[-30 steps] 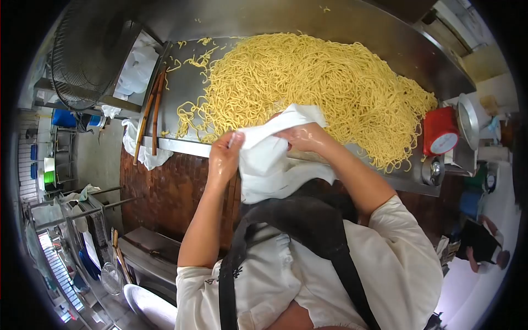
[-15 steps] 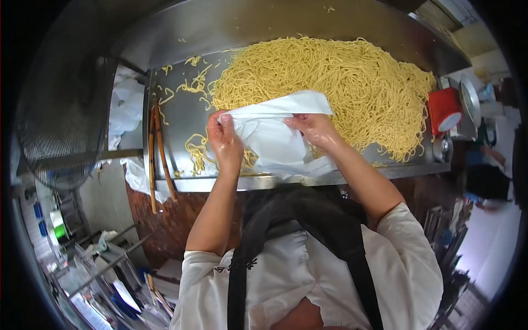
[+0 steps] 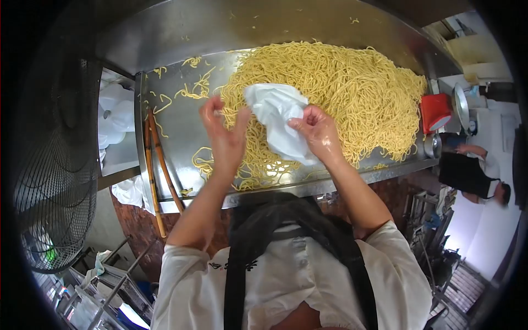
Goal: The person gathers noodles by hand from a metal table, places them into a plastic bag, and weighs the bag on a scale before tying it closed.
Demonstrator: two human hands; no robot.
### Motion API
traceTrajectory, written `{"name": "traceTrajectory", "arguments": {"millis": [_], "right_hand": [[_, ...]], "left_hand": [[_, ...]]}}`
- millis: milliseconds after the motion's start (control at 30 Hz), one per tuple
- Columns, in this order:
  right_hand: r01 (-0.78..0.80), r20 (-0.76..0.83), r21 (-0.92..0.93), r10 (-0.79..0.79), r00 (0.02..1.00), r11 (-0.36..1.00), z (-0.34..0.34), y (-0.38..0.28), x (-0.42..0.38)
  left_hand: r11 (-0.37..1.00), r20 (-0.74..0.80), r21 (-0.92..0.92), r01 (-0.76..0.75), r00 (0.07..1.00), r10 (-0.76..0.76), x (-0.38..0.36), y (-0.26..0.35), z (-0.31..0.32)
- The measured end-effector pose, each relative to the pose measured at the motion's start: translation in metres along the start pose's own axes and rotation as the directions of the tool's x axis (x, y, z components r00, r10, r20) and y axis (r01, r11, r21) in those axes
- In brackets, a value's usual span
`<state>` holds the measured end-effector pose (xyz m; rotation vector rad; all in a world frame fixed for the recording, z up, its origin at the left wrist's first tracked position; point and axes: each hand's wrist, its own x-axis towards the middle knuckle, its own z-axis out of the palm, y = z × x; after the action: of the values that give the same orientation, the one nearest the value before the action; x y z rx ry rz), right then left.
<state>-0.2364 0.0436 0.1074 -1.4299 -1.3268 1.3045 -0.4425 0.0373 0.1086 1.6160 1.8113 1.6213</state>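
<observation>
1. First, at the far left, a fan (image 3: 58,220) with a mesh guard shows dimly, and white plastic (image 3: 115,110) is heaped beside the counter's end.
2. Two brown sticks (image 3: 154,184) lie on the left end of the steel counter (image 3: 179,129), their lower ends jutting past its front edge.
3. Loose strands are scattered to the right of the sticks.
4. The left hand (image 3: 224,143) is raised over the counter, fingers spread; whether its thumb touches the bag beside it, I cannot tell.
5. Between the hands, the crumpled white bag (image 3: 275,110) hangs in front of the noodles.
6. The right hand (image 3: 324,135) pinches the bag's right side between thumb and fingers.
7. Yellow noodles (image 3: 357,93) form a broad heap behind and beside both hands.
8. Right of the heap sit a red scale (image 3: 436,113) and a small metal bowl (image 3: 433,146).
9. Farther right is another person (image 3: 467,170) in a dark apron.
</observation>
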Motion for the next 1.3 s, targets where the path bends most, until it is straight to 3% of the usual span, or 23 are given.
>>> {"name": "traceTrajectory", "arguments": {"millis": [67, 100, 133, 167, 233, 300, 333, 400, 467, 500, 533, 600, 700, 733, 800, 833, 900, 1000, 1100, 1200, 1233, 1300], "right_hand": [[0.093, 0.041, -0.026, -0.092, 0.995, 0.995, 0.012, -0.009, -0.002], [0.027, 0.112, 0.011, -0.028, 0.993, 1.0, 0.02, -0.009, -0.003], [-0.043, 0.182, 0.042, 0.035, 0.983, 0.998, 0.029, -0.008, -0.005], [-0.114, 0.254, 0.067, 0.093, 0.963, 0.991, 0.032, -0.007, -0.006], [0.02, 0.251, -0.112, 0.009, 0.968, 0.993, 0.027, -0.005, -0.008], [0.231, 0.239, -0.266, -0.168, 0.956, 0.936, 0.015, 0.001, -0.007], [0.227, 0.242, -0.297, -0.157, 0.958, 0.927, 0.008, 0.002, -0.01], [0.226, 0.242, -0.357, -0.144, 0.96, 0.907, -0.009, 0.004, -0.013], [0.263, 0.223, -0.408, -0.184, 0.957, 0.874, -0.031, 0.014, -0.012], [0.12, 0.181, -0.529, -0.026, 0.983, 0.84, -0.044, 0.012, -0.008], [0.1, 0.255, -0.612, 0.077, 0.964, 0.785, -0.058, 0.014, 0.0], [0.092, 0.355, -0.76, 0.292, 0.888, 0.643, -0.08, 0.017, 0.027], [0.183, 0.483, -0.549, 0.131, 0.866, 0.816, -0.066, 0.029, 0.081], [0.213, 0.384, -0.574, 0.031, 0.923, 0.79, -0.046, 0.024, 0.104], [0.269, 0.243, -0.668, -0.139, 0.96, 0.694, 0.001, 0.031, 0.157], [0.294, 0.211, -0.729, -0.205, 0.956, 0.619, 0.022, 0.05, 0.183], [0.287, 0.229, -0.86, -0.182, 0.956, 0.421, 0.054, 0.071, 0.218], [0.2, 0.142, -0.923, -0.191, 0.971, 0.329, 0.071, 0.105, 0.251], [0.256, 0.159, -0.87, -0.252, 0.954, 0.42, 0.061, 0.105, 0.259], [0.235, 0.043, -0.541, -0.253, 0.967, 0.808, 0.039, 0.056, 0.249], [0.229, 0.051, -0.507, -0.237, 0.97, 0.831, 0.034, 0.042, 0.248], [0.214, 0.063, -0.434, -0.207, 0.976, 0.875, 0.026, 0.017, 0.246]], "left_hand": [[0.988, 0.245, -0.107, 0.11, 0.966, -0.081, -0.037, 0.0, -0.01], [0.835, 0.46, -0.355, 0.42, 0.856, -0.235, -0.056, 0.004, -0.004], [0.533, 0.681, -0.476, 0.7, 0.676, -0.28, -0.072, 0.004, 0.003], [0.5, 0.721, -0.45, 0.739, 0.632, -0.284, -0.08, -0.007, 0.007], [0.433, 0.793, -0.401, 0.807, 0.543, -0.278, -0.085, -0.027, 0.013], [0.289, 0.758, -0.316, 0.904, 0.424, -0.496, -0.081, -0.042, 0.01], [0.206, 0.725, -0.283, 0.937, 0.35, -0.594, -0.078, -0.049, 0.005], [0.173, 0.577, -0.421, 0.89, 0.41, -0.706, -0.073, -0.069, -0.005], [0.15, 0.439, -0.547, 0.824, 0.435, -0.786, -0.076, -0.135, -0.024], [0.118, 0.353, -0.592, 0.797, 0.388, -0.851, -0.061, -0.139, -0.038], [0.091, 0.266, -0.638, 0.764, 0.331, -0.905, -0.042, -0.135, -0.053], [0.087, 0.345, -0.621, 0.779, 0.371, -0.862, -0.023, -0.131, -0.086], [0.25, 0.389, -0.485, 0.838, 0.463, -0.796, -0.016, -0.082, -0.106], [0.278, 0.468, -0.447, 0.85, 0.488, -0.737, -0.025, -0.083, -0.11], [0.348, 0.618, -0.374, 0.86, 0.511, -0.598, -0.042, -0.088, -0.117], [0.346, 0.663, -0.315, 0.884, 0.466, -0.586, -0.046, -0.079, -0.115], [0.376, 0.676, -0.251, 0.892, 0.439, -0.591, -0.053, -0.059, -0.109], [0.36, 0.675, -0.218, 0.907, 0.406, -0.615, -0.065, -0.053, -0.106], [0.382, 0.626, -0.247, 0.891, 0.447, -0.638, -0.076, -0.059, -0.109], [0.389, 0.592, -0.255, 0.885, 0.461, -0.661, -0.081, -0.071, -0.115], [0.338, 0.593, -0.277, 0.899, 0.437, -0.676, -0.082, -0.074, -0.115], [0.368, 0.58, -0.273, 0.889, 0.458, -0.674, -0.078, -0.07, -0.113]]}}
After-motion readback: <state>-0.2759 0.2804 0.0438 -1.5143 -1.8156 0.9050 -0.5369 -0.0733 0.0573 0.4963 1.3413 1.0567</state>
